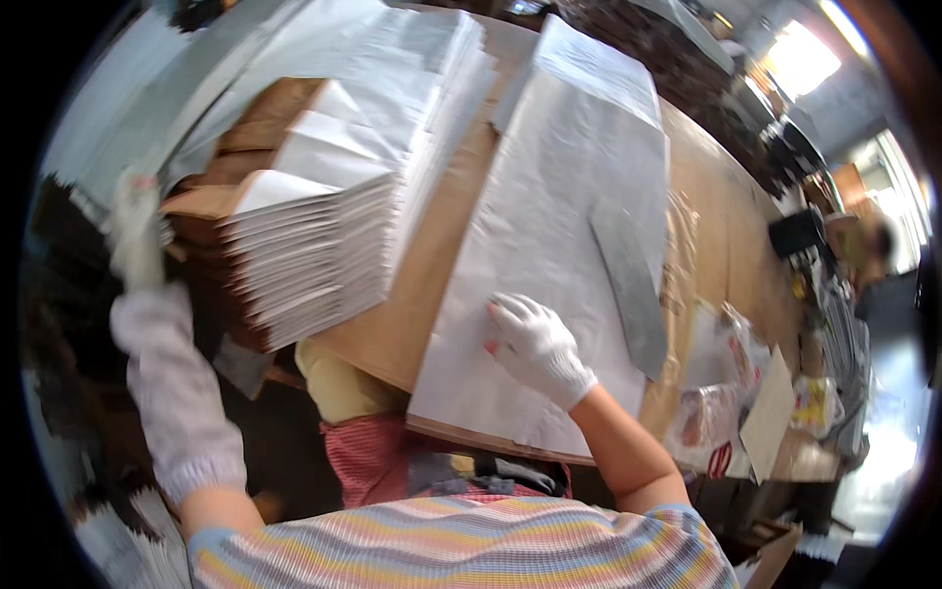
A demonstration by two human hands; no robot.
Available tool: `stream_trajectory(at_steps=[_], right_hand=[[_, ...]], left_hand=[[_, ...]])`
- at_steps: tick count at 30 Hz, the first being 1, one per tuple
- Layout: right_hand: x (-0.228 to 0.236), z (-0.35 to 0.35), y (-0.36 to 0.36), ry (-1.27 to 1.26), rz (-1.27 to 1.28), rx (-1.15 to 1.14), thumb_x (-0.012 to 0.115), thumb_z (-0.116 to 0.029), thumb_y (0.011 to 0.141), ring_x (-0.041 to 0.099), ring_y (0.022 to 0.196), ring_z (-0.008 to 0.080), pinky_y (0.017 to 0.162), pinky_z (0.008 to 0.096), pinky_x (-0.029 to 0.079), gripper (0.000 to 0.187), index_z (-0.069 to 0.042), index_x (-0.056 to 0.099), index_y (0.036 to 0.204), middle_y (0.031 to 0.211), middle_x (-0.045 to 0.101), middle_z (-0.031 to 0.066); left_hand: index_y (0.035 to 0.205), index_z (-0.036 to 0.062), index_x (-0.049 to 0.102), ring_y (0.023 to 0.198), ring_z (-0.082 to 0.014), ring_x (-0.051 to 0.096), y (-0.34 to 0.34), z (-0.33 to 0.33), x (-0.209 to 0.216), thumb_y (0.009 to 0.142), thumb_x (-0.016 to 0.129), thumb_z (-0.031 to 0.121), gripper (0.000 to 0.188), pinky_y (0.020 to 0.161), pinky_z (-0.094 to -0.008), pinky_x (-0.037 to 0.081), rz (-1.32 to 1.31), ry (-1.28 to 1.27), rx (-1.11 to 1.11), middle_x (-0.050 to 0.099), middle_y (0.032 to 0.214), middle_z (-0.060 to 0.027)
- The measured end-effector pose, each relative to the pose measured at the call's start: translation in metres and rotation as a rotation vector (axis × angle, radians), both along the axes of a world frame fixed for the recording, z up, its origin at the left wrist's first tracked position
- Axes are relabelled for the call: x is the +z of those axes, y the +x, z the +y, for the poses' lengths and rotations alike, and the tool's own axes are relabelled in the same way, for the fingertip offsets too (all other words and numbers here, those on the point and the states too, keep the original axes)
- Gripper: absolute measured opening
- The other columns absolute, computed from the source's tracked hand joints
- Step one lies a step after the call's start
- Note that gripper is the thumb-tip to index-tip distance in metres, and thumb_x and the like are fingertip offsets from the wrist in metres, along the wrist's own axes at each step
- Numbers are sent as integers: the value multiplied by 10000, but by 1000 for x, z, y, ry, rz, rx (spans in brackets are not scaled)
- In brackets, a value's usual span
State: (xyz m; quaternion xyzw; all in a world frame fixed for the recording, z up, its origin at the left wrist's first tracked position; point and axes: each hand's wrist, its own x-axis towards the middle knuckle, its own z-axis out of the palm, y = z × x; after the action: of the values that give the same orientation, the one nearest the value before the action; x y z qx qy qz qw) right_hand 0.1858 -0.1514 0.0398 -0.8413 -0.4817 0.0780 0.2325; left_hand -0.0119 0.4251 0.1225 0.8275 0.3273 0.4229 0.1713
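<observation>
White knitted gloves cover both hands. My right hand [538,351] rests on a long white paper stack [549,216], its fingers slightly bent and apart, holding nothing. A flat grey strip [628,294] with a pointed end lies on that stack, right of the hand. Far out to the left, my left hand [137,231] is stretched beside a thick pile of folded white paper [314,236] with brown edges. Motion blurs its fingers, so whether they grip anything does not show. A pale sleeve cover [177,378] is on the left forearm.
Brown board [442,265] covers the table under the stacks. Plastic bags [711,417] and a piece of cardboard [767,417] lie at the table's right end. Larger white sheets [235,69] extend at the back left. Another person [863,240] is at the far right.
</observation>
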Motion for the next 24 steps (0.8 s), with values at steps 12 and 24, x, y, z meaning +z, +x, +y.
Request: stream_trajectory(at_steps=[12, 24], right_hand=[[-29, -185, -20, -142, -81, -993, 854, -301, 777, 673, 1051, 337, 884, 449, 559, 435, -44, 689, 1086, 1148, 686, 141], [-52, -220, -3, 215, -632, -337, 823, -131, 795, 670, 904, 279, 746, 391, 556, 132, -117, 704, 851, 1026, 688, 33]], left_hand=[[1366, 67, 637, 1423, -395, 480, 87, -389, -108, 820, 807, 198, 587, 1165, -485, 409, 627, 359, -828, 578, 1480, -168], [1142, 53, 722, 1346, -356, 578, 99, -350, -120, 780, 706, -111, 398, 1154, -415, 476, 410, 160, -1004, 716, 1312, -94]])
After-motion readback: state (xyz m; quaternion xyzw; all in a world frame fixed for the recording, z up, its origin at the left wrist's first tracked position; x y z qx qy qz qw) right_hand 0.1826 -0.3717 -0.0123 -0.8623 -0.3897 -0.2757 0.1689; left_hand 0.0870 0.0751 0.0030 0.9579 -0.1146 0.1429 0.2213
